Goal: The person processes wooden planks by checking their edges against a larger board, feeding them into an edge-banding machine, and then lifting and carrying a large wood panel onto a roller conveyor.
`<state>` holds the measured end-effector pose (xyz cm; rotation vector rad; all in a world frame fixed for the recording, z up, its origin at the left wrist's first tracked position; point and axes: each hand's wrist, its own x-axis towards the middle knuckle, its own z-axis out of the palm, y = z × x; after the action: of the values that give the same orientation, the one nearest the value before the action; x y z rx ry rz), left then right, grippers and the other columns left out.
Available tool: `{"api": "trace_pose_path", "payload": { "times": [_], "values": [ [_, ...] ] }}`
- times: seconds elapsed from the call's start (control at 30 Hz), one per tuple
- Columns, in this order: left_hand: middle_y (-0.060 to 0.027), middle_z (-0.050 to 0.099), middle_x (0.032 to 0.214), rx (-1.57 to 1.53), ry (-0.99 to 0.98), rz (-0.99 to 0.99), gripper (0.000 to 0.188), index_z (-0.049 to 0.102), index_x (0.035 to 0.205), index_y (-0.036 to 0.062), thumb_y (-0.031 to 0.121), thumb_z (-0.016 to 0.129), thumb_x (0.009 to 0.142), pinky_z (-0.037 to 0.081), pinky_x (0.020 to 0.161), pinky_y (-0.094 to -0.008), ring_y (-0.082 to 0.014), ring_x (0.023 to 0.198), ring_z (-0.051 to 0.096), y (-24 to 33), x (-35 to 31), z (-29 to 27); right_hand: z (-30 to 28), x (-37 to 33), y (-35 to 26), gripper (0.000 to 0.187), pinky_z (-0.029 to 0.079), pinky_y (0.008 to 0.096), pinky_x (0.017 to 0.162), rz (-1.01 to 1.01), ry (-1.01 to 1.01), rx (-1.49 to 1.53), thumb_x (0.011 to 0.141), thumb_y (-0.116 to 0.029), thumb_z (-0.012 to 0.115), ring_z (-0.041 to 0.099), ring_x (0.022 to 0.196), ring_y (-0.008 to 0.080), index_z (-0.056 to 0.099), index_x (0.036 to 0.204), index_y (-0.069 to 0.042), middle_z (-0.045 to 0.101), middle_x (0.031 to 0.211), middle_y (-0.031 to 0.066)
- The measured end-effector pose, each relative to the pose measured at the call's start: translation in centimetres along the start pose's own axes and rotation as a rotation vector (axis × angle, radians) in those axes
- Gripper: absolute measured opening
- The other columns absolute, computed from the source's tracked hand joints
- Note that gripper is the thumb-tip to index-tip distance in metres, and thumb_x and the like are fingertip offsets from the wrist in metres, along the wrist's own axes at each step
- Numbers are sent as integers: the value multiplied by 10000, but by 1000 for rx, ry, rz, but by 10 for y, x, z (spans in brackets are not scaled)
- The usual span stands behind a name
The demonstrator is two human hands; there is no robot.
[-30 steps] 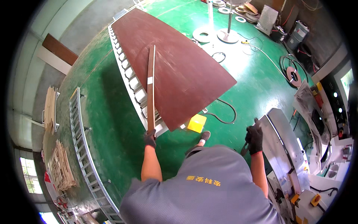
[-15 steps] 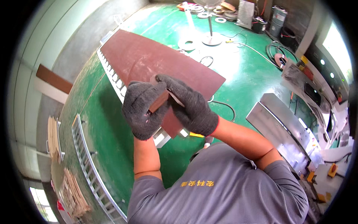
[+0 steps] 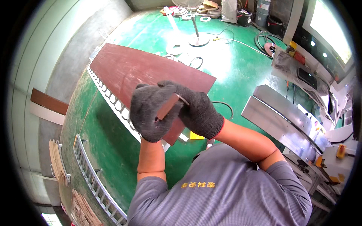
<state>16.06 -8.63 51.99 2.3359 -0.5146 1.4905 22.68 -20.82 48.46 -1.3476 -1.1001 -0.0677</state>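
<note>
Dark knitted gloves cover both my hands, held close together over a large reddish-brown board (image 3: 151, 71). My left hand (image 3: 151, 113) is closed around a short reddish-brown strip (image 3: 167, 107) that slants up toward the right. Against the strip's upper end, my right hand (image 3: 200, 113) is closed with its fingers bent. A thin pale edge shows by its thumb, but I cannot make out whether it belongs to the strip or to another piece. The board lies flat on a pale frame (image 3: 113, 101) with a row of openings along its left side.
A metal rail with rungs (image 3: 94, 177) runs along the lower left, near stacked strips (image 3: 56, 160). At right stands a machine with a sloping metal table (image 3: 279, 116). A fan base (image 3: 199, 40), rolls of edging (image 3: 177, 47) and a hose (image 3: 245, 45) lie on the green floor (image 3: 233, 67).
The whole view has shifted, so the board sits farther left. My hands stay together, and the strip between them stands somewhat steeper.
</note>
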Motion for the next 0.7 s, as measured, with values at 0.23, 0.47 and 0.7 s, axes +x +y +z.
{"api": "trace_pose_path", "payload": {
  "times": [0.23, 0.47, 0.7],
  "values": [
    [-104, 630, 987, -24, -170, 28, 415, 661, 1002, 18, 227, 800, 671, 458, 838, -431, -288, 908, 591, 1, -24, 23, -22, -10, 1, 475, 506, 362, 842, 66, 8, -18, 791, 32, 580, 614, 1053, 315, 512, 1254, -51, 607, 1169, 171],
    [-148, 607, 1033, -397, 458, -1107, 575, 503, 1225, 39, 524, 465, 918, 444, 883, -429, -291, 1007, 543, -51, -175, 104, -94, -128, 24, 512, 461, 257, 632, 680, 496, 715, 907, -293, 538, 509, 709, 163, 355, 1330, -72, 508, 823, 67],
    [-99, 609, 951, -1284, 510, -1572, 390, 535, 1142, 66, 375, 450, 919, 493, 825, -431, -259, 898, 567, -157, -280, 170, -186, -248, -4, 300, 400, 255, 526, 278, 840, 657, 942, -275, 493, 483, 615, 138, 476, 1134, -45, 524, 808, 57]
  ]
}}
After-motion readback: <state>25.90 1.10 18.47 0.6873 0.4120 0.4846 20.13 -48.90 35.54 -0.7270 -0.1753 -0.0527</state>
